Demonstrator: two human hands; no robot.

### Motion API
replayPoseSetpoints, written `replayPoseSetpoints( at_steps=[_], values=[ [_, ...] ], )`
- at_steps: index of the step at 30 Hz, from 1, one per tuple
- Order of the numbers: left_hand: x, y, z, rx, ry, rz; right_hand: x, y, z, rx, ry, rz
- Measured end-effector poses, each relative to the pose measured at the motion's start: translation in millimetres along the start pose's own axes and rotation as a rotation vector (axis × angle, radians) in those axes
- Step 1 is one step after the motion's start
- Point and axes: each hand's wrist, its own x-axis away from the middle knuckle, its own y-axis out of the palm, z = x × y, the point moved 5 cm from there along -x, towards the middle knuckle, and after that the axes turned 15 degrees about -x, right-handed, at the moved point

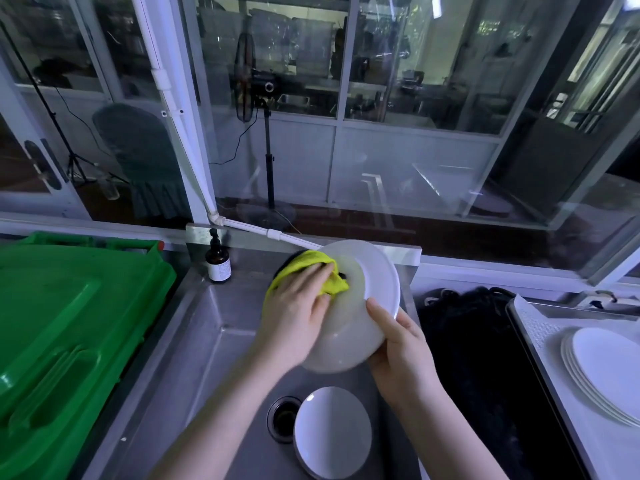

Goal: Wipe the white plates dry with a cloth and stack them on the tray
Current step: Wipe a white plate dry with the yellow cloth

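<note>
Head view: plate (332,431) in sink (214,341), stack (602,372) on tray (547,327); right hand (401,355) grips tilted plate (374,282), left hand (298,306) presses cloth (332,282).

Left hand (294,306) flat, right hand (401,351) gripping

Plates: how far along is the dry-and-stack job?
Done: several stacked plates lie on the tray at right. In hand: the right hand grips the held plate by its rim over the sink, and the left hand presses the yellow cloth on it. Left: the sink plate by the drain, not yet wiped or stacked.
</note>
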Motion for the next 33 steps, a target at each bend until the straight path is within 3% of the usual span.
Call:
replayPoseSetpoints(
  at_steps=[3, 9, 14, 21, 26, 33],
  values=[
    [-3.0, -5.8, -15.7, 0.050, -0.031, -0.020, 6.2, -2.7, -5.6, 0.085, -0.030, -0.069],
    [18.8, -10.5, 23.5, -0.007, 0.241, 0.043, -0.9, 11.8, -10.6, 0.101, -0.041, -0.072],
    [5.9, -15.5, -4.1, 0.020, 0.051, 0.055, 6.1, 10.6, -11.9, 0.170, -0.026, -0.071],
    [40.8, -11.1, 30.9, 0.009, 0.268, 0.022, -1.7, 12.3, -25.0, 0.043, -0.063, -0.061],
    [-4.1, -20.5, 7.6, -0.033, 0.033, 0.083, 7.2, 16.6, -11.2, 0.126, -0.030, -0.096],
    [36.8, -21.4, 17.3, -0.070, 0.111, 0.054, 2.0, 11.5, -32.8, 0.063, -0.084, -0.029]
  ],
)
